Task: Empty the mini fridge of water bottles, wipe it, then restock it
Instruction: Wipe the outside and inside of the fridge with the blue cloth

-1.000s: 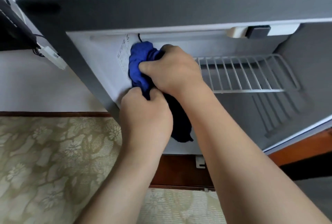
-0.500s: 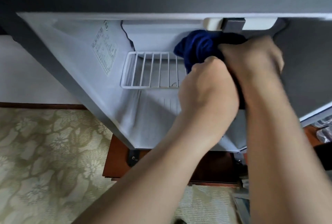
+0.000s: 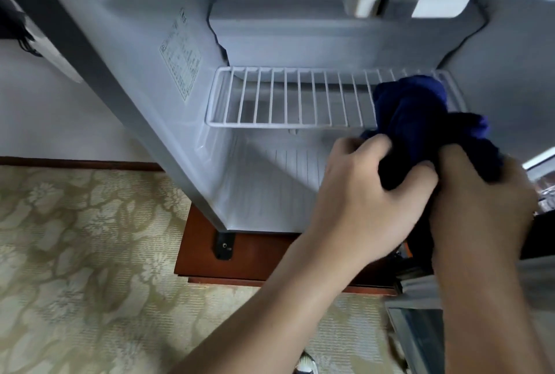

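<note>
The mini fridge (image 3: 138, 52) stands open, and its white inside holds no bottles that I can see. A white wire shelf (image 3: 288, 97) spans the middle of it. A bunched dark blue cloth (image 3: 417, 115) lies against the right end of the shelf and the lower right of the inside. My left hand (image 3: 369, 190) grips the cloth's lower left part. My right hand (image 3: 477, 196) grips its lower right part, close beside the left. No water bottles show clearly.
The fridge sits on a brown wooden base (image 3: 240, 259) with a black foot bracket (image 3: 223, 246). Patterned beige carpet (image 3: 84, 268) covers the floor on the left. The open door's edge (image 3: 420, 331) is at the lower right. A label (image 3: 180, 64) is on the left inner wall.
Both hands have carried the cloth from the left inner wall across to the upper right, then down to the right end of the shelf. The view has shifted with them.
</note>
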Action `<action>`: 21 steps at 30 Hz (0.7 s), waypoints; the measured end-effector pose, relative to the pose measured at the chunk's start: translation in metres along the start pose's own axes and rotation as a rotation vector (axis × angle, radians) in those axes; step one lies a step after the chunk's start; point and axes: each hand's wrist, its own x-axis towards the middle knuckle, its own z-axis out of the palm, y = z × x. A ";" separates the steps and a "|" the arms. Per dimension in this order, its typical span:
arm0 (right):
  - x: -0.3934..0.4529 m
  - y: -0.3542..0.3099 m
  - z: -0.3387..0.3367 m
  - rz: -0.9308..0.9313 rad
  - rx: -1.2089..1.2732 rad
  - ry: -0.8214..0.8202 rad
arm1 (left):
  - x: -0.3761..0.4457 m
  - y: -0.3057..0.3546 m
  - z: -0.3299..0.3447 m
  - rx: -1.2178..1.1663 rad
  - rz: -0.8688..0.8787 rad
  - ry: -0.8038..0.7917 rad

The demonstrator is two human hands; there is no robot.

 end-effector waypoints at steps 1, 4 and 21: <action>-0.010 0.004 0.000 0.034 0.066 0.030 | -0.009 -0.006 0.001 -0.078 -0.033 0.002; -0.041 0.043 0.001 0.093 0.181 0.029 | -0.032 -0.029 0.008 -0.309 -0.167 0.019; 0.004 0.190 0.102 -0.110 -0.719 -0.018 | 0.048 -0.221 0.055 0.628 -0.079 -0.020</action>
